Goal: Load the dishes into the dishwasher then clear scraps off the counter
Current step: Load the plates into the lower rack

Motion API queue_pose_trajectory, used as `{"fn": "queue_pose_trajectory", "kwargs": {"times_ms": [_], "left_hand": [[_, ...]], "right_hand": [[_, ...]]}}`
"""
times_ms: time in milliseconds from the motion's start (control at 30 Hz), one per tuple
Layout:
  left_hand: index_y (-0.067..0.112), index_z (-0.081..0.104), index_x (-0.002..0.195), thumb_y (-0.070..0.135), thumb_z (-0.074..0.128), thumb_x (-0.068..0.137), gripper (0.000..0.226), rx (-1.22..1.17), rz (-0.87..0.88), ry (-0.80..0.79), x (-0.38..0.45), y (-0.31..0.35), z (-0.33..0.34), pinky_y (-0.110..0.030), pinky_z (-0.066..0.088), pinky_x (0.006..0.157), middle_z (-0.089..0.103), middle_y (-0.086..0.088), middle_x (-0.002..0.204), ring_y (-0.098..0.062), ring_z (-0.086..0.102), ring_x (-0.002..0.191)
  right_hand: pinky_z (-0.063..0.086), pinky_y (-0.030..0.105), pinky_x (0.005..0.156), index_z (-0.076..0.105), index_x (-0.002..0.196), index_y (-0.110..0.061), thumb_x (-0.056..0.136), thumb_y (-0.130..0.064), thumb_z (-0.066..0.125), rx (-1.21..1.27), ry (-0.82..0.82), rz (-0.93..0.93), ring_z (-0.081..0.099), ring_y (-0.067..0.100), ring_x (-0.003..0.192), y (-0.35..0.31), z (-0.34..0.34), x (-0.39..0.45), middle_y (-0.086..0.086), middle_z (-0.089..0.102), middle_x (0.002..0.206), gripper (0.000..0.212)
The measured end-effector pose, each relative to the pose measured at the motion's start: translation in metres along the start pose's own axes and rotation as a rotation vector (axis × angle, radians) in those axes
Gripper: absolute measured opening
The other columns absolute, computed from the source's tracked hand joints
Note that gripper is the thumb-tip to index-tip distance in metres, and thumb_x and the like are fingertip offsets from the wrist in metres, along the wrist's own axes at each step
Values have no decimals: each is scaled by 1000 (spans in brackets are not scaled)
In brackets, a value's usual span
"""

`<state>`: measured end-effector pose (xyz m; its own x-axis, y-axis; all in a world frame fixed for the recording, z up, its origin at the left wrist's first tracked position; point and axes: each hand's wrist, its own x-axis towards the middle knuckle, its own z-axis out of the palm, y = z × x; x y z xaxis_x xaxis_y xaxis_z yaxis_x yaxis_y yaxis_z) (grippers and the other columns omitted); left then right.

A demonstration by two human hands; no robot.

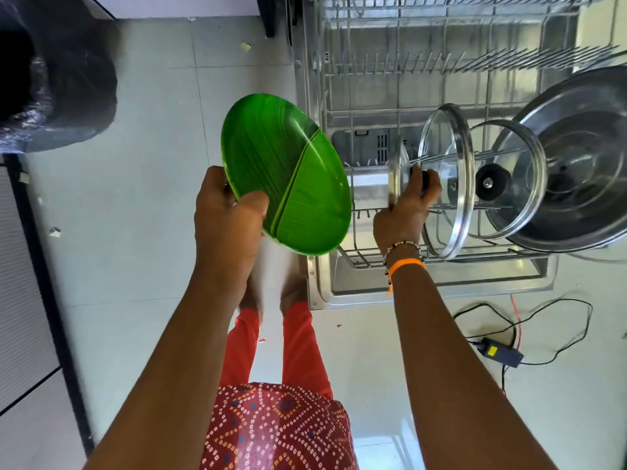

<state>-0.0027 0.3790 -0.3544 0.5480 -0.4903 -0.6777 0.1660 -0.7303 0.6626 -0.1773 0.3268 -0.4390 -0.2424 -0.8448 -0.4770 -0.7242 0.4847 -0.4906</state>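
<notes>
A round green plastic plate printed like a banana leaf is tilting in the middle of the frame, over the grey tiled floor just left of the open dishwasher. The left hand is gripping its lower left rim, thumb lying on the face. To the right, the right hand is curling round the black knob of a steel-rimmed glass lid standing on edge in the lower wire rack. Two more glass lids are standing upright just right of it, and a large steel pot is lying on its side at the right edge. A black bin bag is filling the upper left; a black power adapter with cables is lying on the floor at lower right.
</notes>
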Motion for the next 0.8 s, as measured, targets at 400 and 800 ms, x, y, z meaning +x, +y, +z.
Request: {"fn": "queue_pose_trajectory", "kwargs": {"times_ms": [400, 800], "left_hand": [[23, 46, 72, 15, 46, 55, 18, 6, 10, -26, 0, 1, 7, -57, 51, 73, 48, -1, 72, -22, 48, 69], [25, 40, 68, 15, 45, 57, 17, 37, 45, -82, -11, 5, 23, -40, 45, 65, 43, 7, 62, -16, 44, 62]], "right_hand": [[25, 22, 107, 30, 143, -7, 60, 34, 33, 19, 265, -76, 20, 28, 140, 12, 1, -33, 10, 12, 154, 93], [30, 26, 107, 28, 145, -12, 84, 16, 37, -160, -71, 74, 30, 22, 138, 3, -27, 10, 2, 14, 156, 68]]}}
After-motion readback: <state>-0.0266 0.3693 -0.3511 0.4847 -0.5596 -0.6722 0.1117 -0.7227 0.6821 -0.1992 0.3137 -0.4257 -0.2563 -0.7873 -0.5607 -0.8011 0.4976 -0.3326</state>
